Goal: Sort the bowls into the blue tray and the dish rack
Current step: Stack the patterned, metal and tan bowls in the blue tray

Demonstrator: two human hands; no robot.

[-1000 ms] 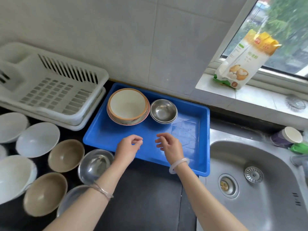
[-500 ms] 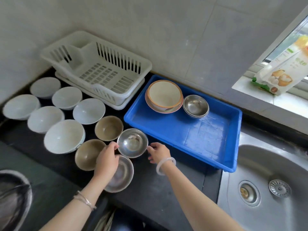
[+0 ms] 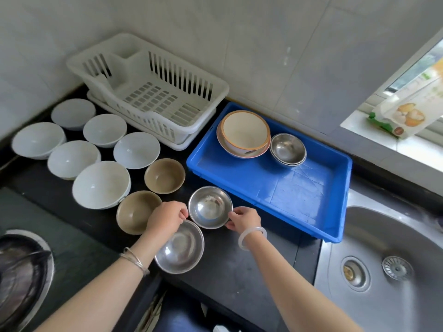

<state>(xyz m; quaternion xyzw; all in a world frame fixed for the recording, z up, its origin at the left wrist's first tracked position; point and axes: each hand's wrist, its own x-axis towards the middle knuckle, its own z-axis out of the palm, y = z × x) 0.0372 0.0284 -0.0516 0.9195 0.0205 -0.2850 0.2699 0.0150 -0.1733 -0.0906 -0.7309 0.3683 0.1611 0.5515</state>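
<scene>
**Placement.** The unsorted bowls stand in groups on the dark tabletop (image 3: pixel 227 257). The white bowls (image 3: pixel 136 149) are at the left, the two brown bowls (image 3: pixel 165 175) are right of them, and two steel ones are nearest the person. The dish rack (image 3: pixel 153 99) sits far left against the wall and holds no bowl. The blue tray (image 3: pixel 299 195) lies just right of it. At its far end stand a cream bowl stack (image 3: pixel 244 134) and, touching it on the right, nested steel bowls (image 3: pixel 287 149). Like is stacked with like, so the gripped bowl probably belongs on the steel stack.

**Object in hand.** The steel bowl (image 3: pixel 210 207) sits upright just beside the tray's near-left wall. The frame does not show whether it is lifted. The second steel bowl (image 3: pixel 179 248) lies near it, partly under the left wrist.

**Hand pose.** The left hand (image 3: pixel 166 220) has its fingers curled at the bowl's left rim. The right hand (image 3: pixel 244 219) pinches the right rim between thumb and fingertips. The two grips oppose each other, which keeps the slick bowl level. Both forearms reach forward from the near edge and converge on the bowl, with a bracelet on each wrist.
</scene>
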